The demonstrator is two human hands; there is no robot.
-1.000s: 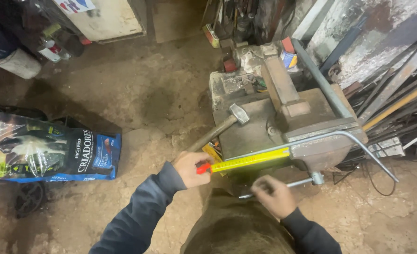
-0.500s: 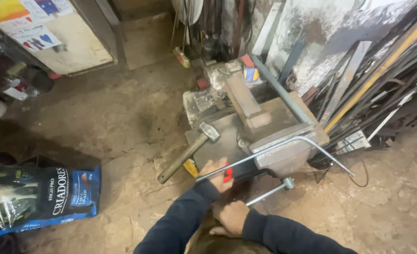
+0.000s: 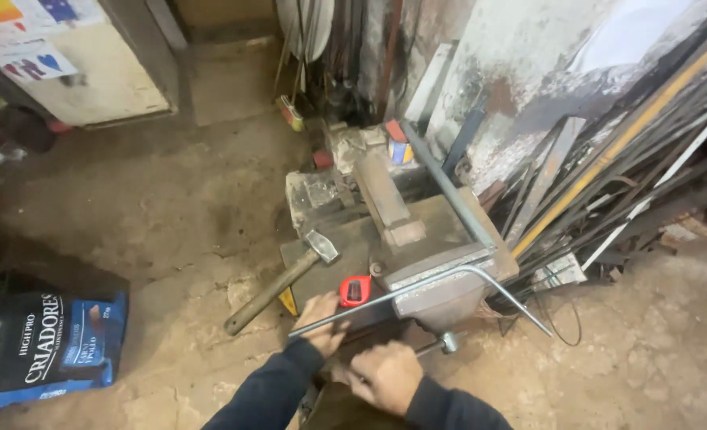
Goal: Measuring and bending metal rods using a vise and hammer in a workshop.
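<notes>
Bent metal rod [image 3: 417,288] is clamped in the vise [image 3: 441,295] and grasped near its end by the left hand [image 3: 321,318]; the vise handle [image 3: 437,345] is gripped by the clenched right hand [image 3: 385,374]. A blue printed bag [image 3: 47,346] is seen on the floor at far left, paper signs [image 3: 27,48] on a pale panel above.

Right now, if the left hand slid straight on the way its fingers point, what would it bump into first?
Probably the red tape measure, just beyond the left hand that grips the bent metal rod. Behind it stands the bench vise. Depth is hard to judge.
</notes>
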